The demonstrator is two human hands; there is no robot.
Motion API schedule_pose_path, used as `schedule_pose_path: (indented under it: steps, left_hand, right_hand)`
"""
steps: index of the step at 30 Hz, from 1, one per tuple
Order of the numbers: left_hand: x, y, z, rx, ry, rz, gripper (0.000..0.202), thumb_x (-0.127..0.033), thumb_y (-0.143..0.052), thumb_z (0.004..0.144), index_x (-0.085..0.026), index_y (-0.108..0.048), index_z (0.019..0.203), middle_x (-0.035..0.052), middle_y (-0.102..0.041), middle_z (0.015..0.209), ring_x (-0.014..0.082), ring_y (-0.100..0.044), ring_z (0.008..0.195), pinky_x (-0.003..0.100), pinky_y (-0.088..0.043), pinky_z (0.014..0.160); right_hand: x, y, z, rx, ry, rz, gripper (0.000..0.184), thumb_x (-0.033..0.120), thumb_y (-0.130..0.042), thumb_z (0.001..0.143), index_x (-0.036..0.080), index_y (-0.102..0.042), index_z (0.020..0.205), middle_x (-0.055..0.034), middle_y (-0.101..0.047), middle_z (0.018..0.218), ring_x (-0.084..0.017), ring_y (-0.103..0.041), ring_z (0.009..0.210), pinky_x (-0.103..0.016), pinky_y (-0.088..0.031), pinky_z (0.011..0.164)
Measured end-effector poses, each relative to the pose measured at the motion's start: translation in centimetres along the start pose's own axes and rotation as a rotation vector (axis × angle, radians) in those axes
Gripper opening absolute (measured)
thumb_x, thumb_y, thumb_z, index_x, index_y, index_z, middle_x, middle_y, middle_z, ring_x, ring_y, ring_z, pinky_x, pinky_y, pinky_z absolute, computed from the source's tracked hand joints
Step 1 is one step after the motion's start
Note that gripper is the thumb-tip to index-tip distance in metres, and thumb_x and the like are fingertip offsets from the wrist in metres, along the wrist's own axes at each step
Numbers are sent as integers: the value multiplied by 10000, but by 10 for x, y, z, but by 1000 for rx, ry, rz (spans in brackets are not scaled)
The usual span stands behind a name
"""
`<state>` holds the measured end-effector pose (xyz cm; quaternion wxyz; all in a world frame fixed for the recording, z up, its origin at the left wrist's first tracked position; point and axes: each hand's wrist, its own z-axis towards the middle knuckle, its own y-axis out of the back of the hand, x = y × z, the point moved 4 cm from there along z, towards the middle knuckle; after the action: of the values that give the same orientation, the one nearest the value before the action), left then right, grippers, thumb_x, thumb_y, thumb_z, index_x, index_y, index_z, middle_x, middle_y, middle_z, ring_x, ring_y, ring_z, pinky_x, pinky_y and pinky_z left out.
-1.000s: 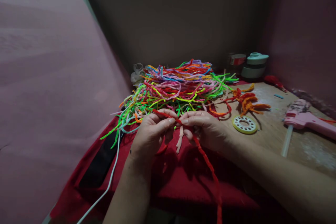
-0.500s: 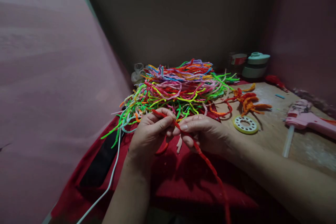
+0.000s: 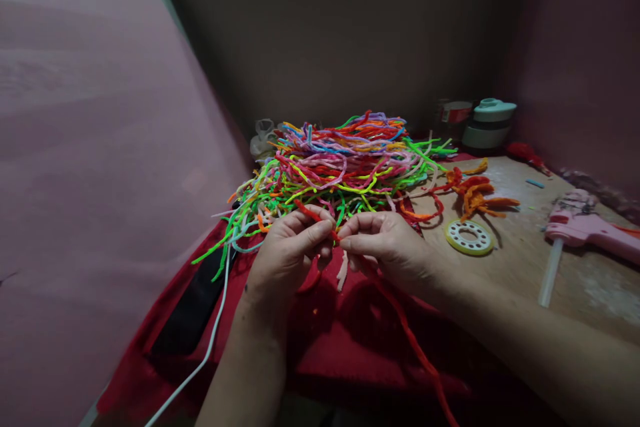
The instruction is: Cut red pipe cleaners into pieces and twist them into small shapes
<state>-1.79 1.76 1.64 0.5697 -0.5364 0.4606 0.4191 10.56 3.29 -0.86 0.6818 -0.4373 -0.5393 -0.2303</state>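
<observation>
Slanting on the near side of the multicoloured pile point(image 3: 345, 170), the red stem point(image 3: 417, 345) points one end at it and trails away rightward. The left hand point(image 3: 294, 240) and right hand point(image 3: 387, 240) each pinch the stem in a closed grip, hiding part. Right of the pile lie a pink glue gun point(image 3: 583, 228) and yellow ring point(image 3: 453, 240).

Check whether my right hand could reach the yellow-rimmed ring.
Probably yes: the yellow-rimmed ring lies uncovered on the brown surface, to the right of your right hand, though that hand may need to release the red strand first.
</observation>
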Motion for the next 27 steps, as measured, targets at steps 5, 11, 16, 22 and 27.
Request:
schedule_pose_path:
  steps: [5, 11, 16, 22, 27]
  left_hand:
    - [0, 1, 0, 23, -44, 13, 150, -183, -697, 669, -135, -592, 765, -10, -587, 631, 57, -519, 471, 158, -393, 441]
    - [1, 2, 0, 56, -82, 4, 121, -145, -667, 703, -130, -616, 812, -11, -586, 606, 62, -555, 503, 166, -434, 507]
    - [2, 3, 0, 48, -73, -7, 165, -139, -682, 678, -135, -616, 829, 3, -601, 688, 82, -576, 550, 198, -468, 543]
    - [-1, 1, -1, 73, -115, 16, 172, -118, -672, 689, -141, -611, 848, -3, -594, 690, 76, -558, 556, 191, -454, 528]
    - [1, 0, -2, 112, -111, 63, 240, -141, -666, 689, -142, -603, 921, 14, -612, 674, 107, -571, 579, 217, -464, 541]
  right_hand:
    - [-5, 0, 1, 126, -89, 137, 87, 215, -616, 678, 134, -619, 709, 14, -559, 443, -66, -416, 330, -178, -269, 328]
    - [-4, -3, -1, 183, -168, 198, 117, 246, -619, 681, 129, -619, 678, 17, -542, 420, -59, -392, 303, -187, -239, 321]
    - [-5, -3, 0, 116, -138, 167, 147, 254, -670, 657, 142, -576, 643, 29, -531, 414, -55, -360, 310, -196, -208, 322]
    - [-6, -3, 1, 111, -131, 181, 146, 247, -677, 640, 156, -564, 628, 44, -513, 416, -57, -351, 307, -198, -228, 316]
    - [-4, -3, 0, 117, -113, 139, 98, 228, -635, 666, 143, -604, 629, 41, -498, 403, -53, -346, 300, -191, -224, 301]
